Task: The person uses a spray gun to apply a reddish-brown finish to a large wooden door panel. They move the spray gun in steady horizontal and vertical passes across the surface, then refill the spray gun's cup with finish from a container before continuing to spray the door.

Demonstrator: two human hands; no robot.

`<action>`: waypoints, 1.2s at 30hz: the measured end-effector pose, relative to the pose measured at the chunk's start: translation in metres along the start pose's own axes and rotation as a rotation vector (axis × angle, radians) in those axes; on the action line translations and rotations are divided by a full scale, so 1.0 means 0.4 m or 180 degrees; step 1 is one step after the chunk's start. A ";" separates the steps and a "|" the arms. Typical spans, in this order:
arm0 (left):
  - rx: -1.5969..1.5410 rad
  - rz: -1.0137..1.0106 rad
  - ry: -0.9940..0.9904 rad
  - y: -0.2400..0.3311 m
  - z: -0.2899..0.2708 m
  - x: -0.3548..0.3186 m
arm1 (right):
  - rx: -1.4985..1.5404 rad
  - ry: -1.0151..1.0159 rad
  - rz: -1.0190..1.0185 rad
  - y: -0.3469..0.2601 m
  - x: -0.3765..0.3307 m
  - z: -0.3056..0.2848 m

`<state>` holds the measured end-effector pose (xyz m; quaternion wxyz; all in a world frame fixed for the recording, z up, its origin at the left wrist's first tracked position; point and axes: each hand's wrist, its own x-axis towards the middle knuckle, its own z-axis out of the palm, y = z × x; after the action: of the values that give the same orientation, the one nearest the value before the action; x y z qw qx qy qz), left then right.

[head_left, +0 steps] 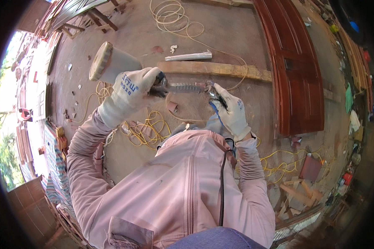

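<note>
My left hand (133, 89), in a white glove, grips the handle of a paint spray gun (183, 87) held level in front of my chest. Its grey cup (112, 63) with a ribbed lid sticks out to the left, lying sideways. My right hand (230, 111), also in a white glove with blue marks, pinches the metal nozzle end of the gun with its fingertips. I wear a pink zipped jacket. A dark cord hangs down my chest.
A red-brown panelled wooden door (297, 66) lies on the concrete floor to the right. A long wooden plank (214, 69) and a metal strip (189, 56) lie ahead. Yellow hose (147, 130) coils around my feet; a pale hose (172, 14) loops farther off. Wood scraps (297, 191) sit lower right.
</note>
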<state>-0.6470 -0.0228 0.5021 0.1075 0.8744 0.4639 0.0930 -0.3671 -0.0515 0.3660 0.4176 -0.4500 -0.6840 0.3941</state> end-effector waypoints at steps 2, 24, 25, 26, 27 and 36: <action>-0.0005 0.0012 -0.0049 -0.004 -0.010 -0.014 | -0.0265 -0.0161 -0.0350 -0.010 0.018 -0.008; -0.0348 0.0666 -0.0592 0.113 -0.097 -0.111 | -0.0340 -0.0765 -0.1163 -0.170 -0.101 -0.028; -0.0418 0.0674 -0.0769 0.115 -0.097 -0.100 | -0.0288 -0.0742 -0.1120 -0.166 -0.109 -0.028; -0.0407 0.0662 -0.0872 0.118 -0.092 -0.088 | -0.0244 -0.0798 -0.0994 -0.162 -0.119 -0.030; -0.0382 0.0620 -0.0999 0.122 -0.089 -0.082 | -0.0160 -0.0857 -0.0874 -0.158 -0.127 -0.029; 0.0079 0.1194 -0.0295 0.063 -0.063 0.022 | 0.0075 -0.0473 -0.0274 -0.161 -0.085 -0.048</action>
<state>-0.6288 -0.0268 0.5338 0.0988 0.9502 0.2884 0.0653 -0.3593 -0.0988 0.4243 0.3874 -0.3848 -0.7271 0.4161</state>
